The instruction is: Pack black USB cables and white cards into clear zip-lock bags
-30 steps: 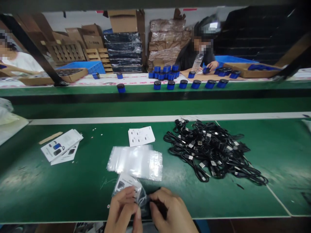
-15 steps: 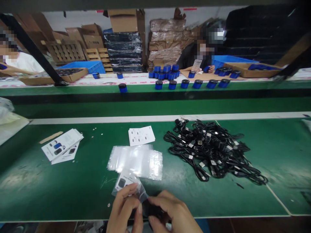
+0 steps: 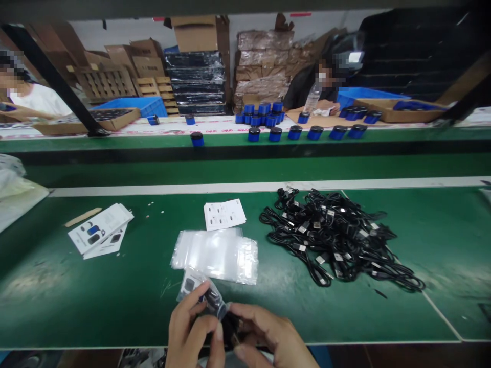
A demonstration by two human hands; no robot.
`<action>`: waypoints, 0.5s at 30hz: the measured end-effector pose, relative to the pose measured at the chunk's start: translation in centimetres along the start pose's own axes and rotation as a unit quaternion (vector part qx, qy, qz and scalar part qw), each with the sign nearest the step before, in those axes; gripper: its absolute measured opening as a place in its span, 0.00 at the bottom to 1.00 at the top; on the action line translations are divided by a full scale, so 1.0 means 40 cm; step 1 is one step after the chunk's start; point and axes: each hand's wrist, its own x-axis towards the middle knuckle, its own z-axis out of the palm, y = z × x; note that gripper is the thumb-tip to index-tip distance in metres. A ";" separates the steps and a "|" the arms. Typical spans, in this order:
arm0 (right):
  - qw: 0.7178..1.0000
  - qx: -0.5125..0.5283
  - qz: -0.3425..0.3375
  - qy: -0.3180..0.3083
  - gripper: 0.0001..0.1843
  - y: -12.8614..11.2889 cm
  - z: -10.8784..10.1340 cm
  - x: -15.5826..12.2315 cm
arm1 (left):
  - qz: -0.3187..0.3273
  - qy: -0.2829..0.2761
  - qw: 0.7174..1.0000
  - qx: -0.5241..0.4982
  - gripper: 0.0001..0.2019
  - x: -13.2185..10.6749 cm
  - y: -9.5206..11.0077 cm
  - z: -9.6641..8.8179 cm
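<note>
My two hands meet at the near edge of the green surface (image 3: pixel 76 306). Far to the left of the grip and farther from me lie printed leaflets (image 3: pixel 100 232), fanned in a small stack, with a pale wooden stick (image 3: pixel 83 216) just beyond them. My left hand (image 3: pixel 192 332) closes its grip on a small clear bag (image 3: pixel 201 292), thumb and fingers pinching its near end; the bag tilts up and away from me, and a dark printed card shows through it. My right hand (image 3: pixel 268 340), touching the left at the fingertips, holds a narrow grip on a coiled black cable (image 3: pixel 232 327) at the mouth of the bag; how far the cable sits inside I cannot tell. Directly beyond the grip lies a flat stack of empty clear bags (image 3: pixel 217 254), and beyond that a single white sheet (image 3: pixel 224 213) printed with small figures. To the right of the grip and farther out sprawls a large heap of black cables (image 3: pixel 337 240), tangled, with pale connectors showing. Across the far green conveyor stands a row of blue cylinders (image 3: pixel 307 133), one blue cylinder (image 3: pixel 197 139) alone to their left; behind them a person (image 3: pixel 318 84) sits among cardboard boxes.
</note>
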 end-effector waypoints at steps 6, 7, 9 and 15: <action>0.991 -0.115 -0.065 -0.017 0.25 -0.025 0.004 0.007 | 0.014 -0.008 1.000 0.010 0.10 0.002 -0.003 -0.002; 0.994 -0.093 -0.050 0.004 0.24 -0.020 0.011 0.010 | 0.017 -0.005 1.000 0.010 0.10 0.002 -0.004 -0.001; 0.999 0.002 0.007 0.042 0.19 -0.002 0.026 0.019 | 0.027 0.008 0.999 0.015 0.10 0.004 -0.004 0.002; 0.961 0.240 0.096 0.093 0.22 0.043 0.059 0.030 | 0.021 0.049 0.999 0.006 0.11 0.002 0.011 0.015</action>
